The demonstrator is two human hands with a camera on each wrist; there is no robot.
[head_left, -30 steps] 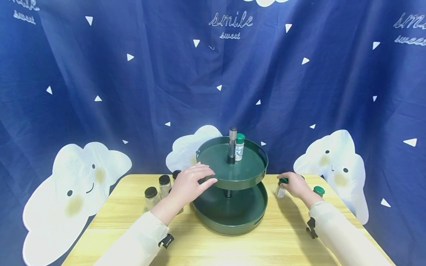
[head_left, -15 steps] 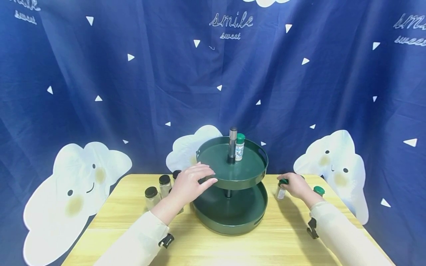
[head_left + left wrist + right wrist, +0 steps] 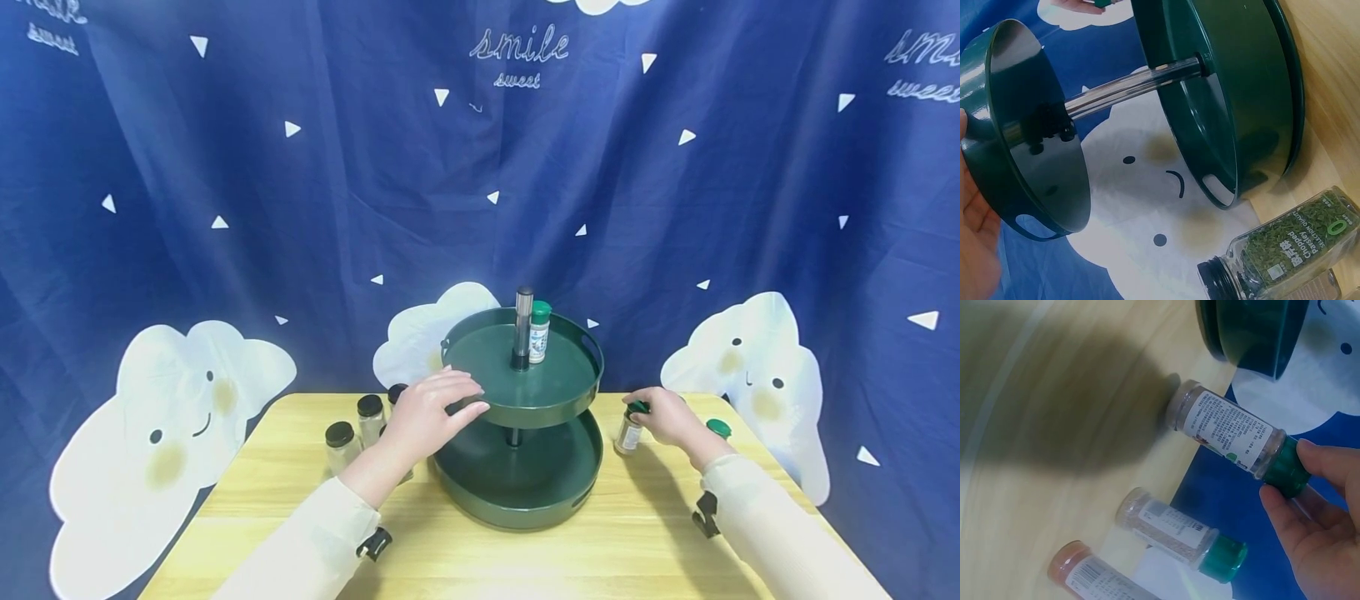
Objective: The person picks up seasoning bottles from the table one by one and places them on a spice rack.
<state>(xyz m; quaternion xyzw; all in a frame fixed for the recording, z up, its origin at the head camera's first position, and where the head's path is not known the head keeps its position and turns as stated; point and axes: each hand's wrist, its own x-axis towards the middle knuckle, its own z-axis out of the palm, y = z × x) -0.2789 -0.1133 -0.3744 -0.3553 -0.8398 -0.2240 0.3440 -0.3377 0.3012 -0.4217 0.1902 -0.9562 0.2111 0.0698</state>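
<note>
A dark green two-tier turntable point(image 3: 551, 413) stands mid-table. My left hand point(image 3: 427, 412) lies at the left rim of its upper tray, fairly straight fingers against the wall. In the left wrist view, those fingers point(image 3: 977, 219) touch the tray's outside. To the right, my right hand point(image 3: 671, 418) pinches a small spice jar point(image 3: 1225, 430) by its green cap, thumb on one side and fingers on the other. The jar tilts slightly; whether its base touches the table I cannot tell. Another green-capped jar point(image 3: 538, 340) stands on the upper tray beside the central post.
Several black-capped jars point(image 3: 341, 450) stand left of the turntable, partly behind the left forearm; one is chopped parsley point(image 3: 1300, 244). Two more spice jars, one green-capped point(image 3: 1169, 528) and one orange-brown point(image 3: 1094, 578), stand near the right hand. A blue curtain point(image 3: 480, 167) hangs behind.
The right hand has shifted the pinched jar slightly left and toward me, and its base leans out more. My left hand stays at the upper tray's rim.
</note>
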